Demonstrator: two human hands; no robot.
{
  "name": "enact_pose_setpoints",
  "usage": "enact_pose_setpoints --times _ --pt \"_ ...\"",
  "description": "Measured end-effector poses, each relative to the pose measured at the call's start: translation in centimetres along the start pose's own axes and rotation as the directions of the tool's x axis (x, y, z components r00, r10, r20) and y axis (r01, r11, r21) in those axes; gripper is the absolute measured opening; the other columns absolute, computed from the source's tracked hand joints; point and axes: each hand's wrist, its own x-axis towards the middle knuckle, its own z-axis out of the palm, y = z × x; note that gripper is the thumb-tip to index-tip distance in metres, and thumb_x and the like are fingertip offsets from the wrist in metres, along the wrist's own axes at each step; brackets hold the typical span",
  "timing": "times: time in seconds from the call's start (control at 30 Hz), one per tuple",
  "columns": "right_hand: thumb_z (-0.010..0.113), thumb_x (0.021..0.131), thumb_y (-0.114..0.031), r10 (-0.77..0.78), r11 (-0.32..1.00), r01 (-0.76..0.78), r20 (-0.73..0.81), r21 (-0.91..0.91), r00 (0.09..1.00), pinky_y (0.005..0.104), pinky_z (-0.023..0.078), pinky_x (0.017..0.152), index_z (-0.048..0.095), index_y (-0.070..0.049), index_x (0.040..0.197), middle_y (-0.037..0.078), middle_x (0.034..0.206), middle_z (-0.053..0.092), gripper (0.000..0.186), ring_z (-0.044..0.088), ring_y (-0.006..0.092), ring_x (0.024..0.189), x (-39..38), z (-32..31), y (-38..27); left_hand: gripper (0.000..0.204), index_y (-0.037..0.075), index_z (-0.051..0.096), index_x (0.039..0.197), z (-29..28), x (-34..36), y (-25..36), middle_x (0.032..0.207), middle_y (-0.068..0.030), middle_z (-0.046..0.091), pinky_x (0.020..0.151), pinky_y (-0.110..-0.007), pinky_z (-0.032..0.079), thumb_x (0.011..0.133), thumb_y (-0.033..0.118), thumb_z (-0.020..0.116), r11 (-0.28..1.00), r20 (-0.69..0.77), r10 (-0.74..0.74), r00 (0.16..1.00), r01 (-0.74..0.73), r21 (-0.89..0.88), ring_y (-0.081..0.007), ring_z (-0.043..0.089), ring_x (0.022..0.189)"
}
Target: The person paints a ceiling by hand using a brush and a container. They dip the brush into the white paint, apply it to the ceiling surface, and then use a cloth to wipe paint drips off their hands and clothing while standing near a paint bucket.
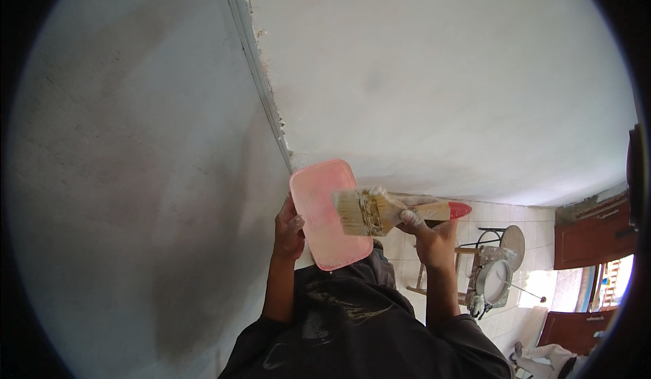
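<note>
My left hand (289,230) grips the left side of a pink plastic tub (319,203), thumb over its edge. The tub has rounded corners and whitish smears inside. In my right hand (426,230) is a wide paintbrush (369,213) with a pale wooden handle and a red tip. Its bristles point left, in front of the tub's right side; whether they touch it I cannot tell. White paint coats the brush's head and some of my right fingers.
A grey wall (135,142) rises on my left, meeting a whitish wall (434,81) at a grey vertical strip (254,60). At right, a paint-spattered stand holds a round white bucket (494,278), beside a round stool (514,247). Brown doors (597,233) stand beyond.
</note>
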Motion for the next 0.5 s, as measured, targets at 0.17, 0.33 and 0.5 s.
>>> enact_pose_setpoints --times 0.17,0.33,0.5 --pt "0.061 0.082 -0.001 0.171 0.948 -0.141 -0.086 0.285 0.981 0.0391 0.057 0.077 0.056 0.012 0.098 0.018 0.094 0.063 0.020 0.065 0.0265 0.084 0.5 -0.2 1.2 0.086 -0.001 0.028 0.139 0.6 -0.2 -0.1 0.122 -0.0088 0.052 0.085 -0.027 0.048 0.073 0.034 0.071 1.000 0.020 0.009 1.000 -0.010 0.029 -0.0172 0.055 0.108" --pt "0.061 0.083 -0.001 0.154 0.920 -0.109 -0.091 0.377 0.984 0.0396 0.057 0.076 0.055 0.012 0.099 0.020 0.097 0.062 0.022 0.064 0.0269 0.085 0.4 0.1 2.0 0.083 0.000 0.029 0.139 -0.1 0.0 -0.9 0.121 -0.0074 0.053 0.083 -0.025 0.049 0.073 0.028 0.070 0.999 -0.005 -0.025 1.000 0.025 0.035 -0.0136 0.055 0.106" --pt "0.069 0.080 -0.006 -0.160 0.974 0.145 -0.077 -0.175 0.984 0.0305 0.053 0.073 0.060 0.004 0.096 0.013 0.092 0.065 0.021 0.064 0.0175 0.081 -1.1 2.3 3.5 0.081 -0.002 0.029 0.139 0.1 -0.3 -1.4 0.124 -0.0069 0.051 0.082 -0.024 0.049 0.074 0.025 0.069 0.997 -0.024 -0.053 0.998 0.054 0.050 -0.0115 0.054 0.106"
